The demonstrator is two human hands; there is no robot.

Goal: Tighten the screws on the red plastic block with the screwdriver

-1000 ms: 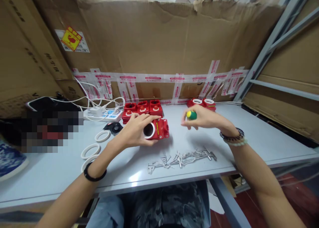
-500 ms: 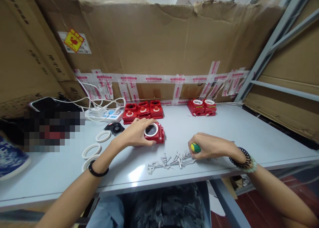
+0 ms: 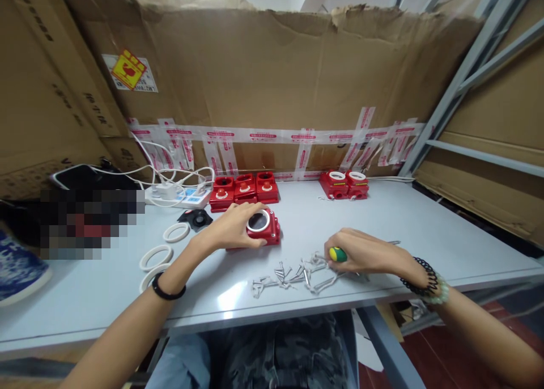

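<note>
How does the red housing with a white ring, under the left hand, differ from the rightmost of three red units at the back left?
The red housing has a white ring around its dark round middle; the rear red unit shows a small red dome. The left hand grips the red housing; no hand touches the rear red unit. The red housing sits nearer the camera than the rear red unit. Both are red.

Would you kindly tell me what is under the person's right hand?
Metal screws and whitish scraps show on the tabletop at the edge of the right hand, which holds a green-and-yellow screwdriver handle. Anything directly beneath the hand is covered.
</note>
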